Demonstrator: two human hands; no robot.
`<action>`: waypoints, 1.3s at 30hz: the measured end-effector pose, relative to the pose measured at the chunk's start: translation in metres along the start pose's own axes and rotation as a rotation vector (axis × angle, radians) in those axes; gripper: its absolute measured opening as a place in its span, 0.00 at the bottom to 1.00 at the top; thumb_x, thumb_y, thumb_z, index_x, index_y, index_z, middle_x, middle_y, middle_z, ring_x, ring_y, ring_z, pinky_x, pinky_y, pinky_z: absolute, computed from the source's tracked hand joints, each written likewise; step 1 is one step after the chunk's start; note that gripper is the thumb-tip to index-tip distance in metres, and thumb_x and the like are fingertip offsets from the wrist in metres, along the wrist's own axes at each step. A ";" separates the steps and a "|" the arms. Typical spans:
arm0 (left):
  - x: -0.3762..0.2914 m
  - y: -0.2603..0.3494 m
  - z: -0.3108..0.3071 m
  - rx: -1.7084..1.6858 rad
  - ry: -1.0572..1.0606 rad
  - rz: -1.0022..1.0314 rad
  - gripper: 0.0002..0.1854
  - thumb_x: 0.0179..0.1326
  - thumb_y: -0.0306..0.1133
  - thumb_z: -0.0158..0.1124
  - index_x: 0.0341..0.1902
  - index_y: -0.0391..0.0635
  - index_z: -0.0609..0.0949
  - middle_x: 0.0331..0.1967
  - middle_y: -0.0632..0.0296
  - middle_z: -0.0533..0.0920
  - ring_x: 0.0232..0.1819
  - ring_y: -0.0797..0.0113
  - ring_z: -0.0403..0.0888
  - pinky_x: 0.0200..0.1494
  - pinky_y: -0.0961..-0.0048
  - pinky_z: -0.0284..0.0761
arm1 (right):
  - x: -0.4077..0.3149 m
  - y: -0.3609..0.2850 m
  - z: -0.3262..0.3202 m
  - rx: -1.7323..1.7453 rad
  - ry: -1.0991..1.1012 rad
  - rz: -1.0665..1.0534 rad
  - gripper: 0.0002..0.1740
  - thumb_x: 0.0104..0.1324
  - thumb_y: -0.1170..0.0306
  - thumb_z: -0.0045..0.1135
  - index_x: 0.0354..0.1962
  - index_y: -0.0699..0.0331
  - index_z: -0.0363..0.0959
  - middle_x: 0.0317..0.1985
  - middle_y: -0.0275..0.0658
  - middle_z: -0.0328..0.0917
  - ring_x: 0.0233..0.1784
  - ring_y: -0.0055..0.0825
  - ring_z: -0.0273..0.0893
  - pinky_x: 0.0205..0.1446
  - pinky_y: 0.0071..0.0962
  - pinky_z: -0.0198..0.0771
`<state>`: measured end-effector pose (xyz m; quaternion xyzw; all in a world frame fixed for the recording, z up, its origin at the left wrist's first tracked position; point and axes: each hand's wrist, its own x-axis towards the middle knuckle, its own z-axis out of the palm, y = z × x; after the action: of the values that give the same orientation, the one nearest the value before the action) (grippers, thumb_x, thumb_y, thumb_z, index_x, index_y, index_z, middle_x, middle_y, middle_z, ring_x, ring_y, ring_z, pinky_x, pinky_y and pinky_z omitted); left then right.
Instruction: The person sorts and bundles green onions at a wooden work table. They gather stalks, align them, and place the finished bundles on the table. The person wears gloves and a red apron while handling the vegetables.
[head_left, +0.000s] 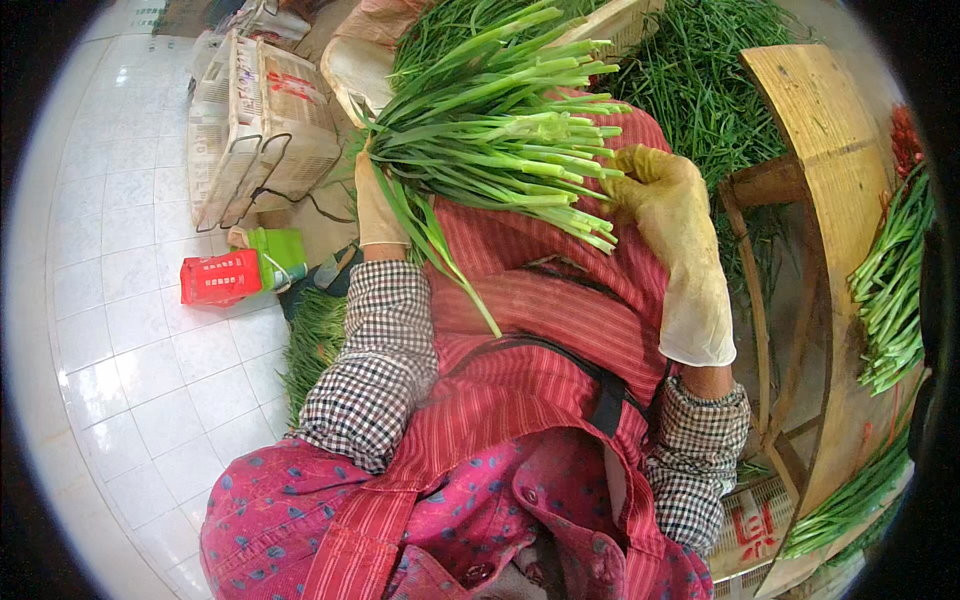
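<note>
A bunch of long green leafy stalks, perhaps garlic chives (517, 142), lies fanned out above my lap, its pale cut ends to the right. My left hand (381, 196), in a cream rubber glove, is closed around the leafy end; the leaves hide most of its fingers. One stalk (469, 289) hangs down from the bunch towards my red striped apron. At the cut ends is my right hand (649, 187), in a yellowed rubber glove, its fingers bent and the fingertips at the stalk tips. Whether it pinches a stalk cannot be made out.
Loose greens (705, 90) are heaped at the upper right, beside a wooden table (840, 187) bearing tied bunches (892, 300). Plastic crates (289, 127) stand at the upper left. Below them are a red packet (221, 279) and a green bucket (281, 251). More greens (311, 337) lie by my left sleeve.
</note>
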<state>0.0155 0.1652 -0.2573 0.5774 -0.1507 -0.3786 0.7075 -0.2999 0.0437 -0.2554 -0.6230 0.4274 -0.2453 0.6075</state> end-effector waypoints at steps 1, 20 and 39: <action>-0.001 0.000 0.000 0.033 -0.022 0.019 0.26 0.75 0.48 0.35 0.64 0.45 0.71 0.56 0.57 0.78 0.52 0.60 0.79 0.55 0.62 0.79 | 0.000 0.004 -0.003 -0.041 0.050 -0.004 0.09 0.62 0.73 0.61 0.39 0.68 0.80 0.29 0.37 0.83 0.28 0.23 0.79 0.32 0.21 0.71; -0.008 -0.003 0.014 0.136 -0.084 0.017 0.28 0.74 0.48 0.34 0.65 0.43 0.71 0.57 0.55 0.77 0.53 0.57 0.78 0.56 0.60 0.77 | -0.060 -0.039 0.003 0.622 0.094 -0.023 0.10 0.63 0.81 0.61 0.42 0.75 0.80 0.39 0.41 0.84 0.39 0.21 0.79 0.46 0.19 0.74; -0.002 0.009 0.019 0.094 -0.001 0.081 0.26 0.76 0.45 0.33 0.70 0.46 0.67 0.61 0.56 0.74 0.57 0.59 0.75 0.58 0.62 0.76 | -0.019 -0.011 0.039 0.966 0.112 0.161 0.16 0.58 0.77 0.58 0.45 0.71 0.79 0.39 0.40 0.83 0.36 0.26 0.80 0.41 0.25 0.75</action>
<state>0.0048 0.1533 -0.2431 0.6031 -0.1921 -0.3425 0.6943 -0.2748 0.0795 -0.2466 -0.2207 0.3435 -0.4010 0.8201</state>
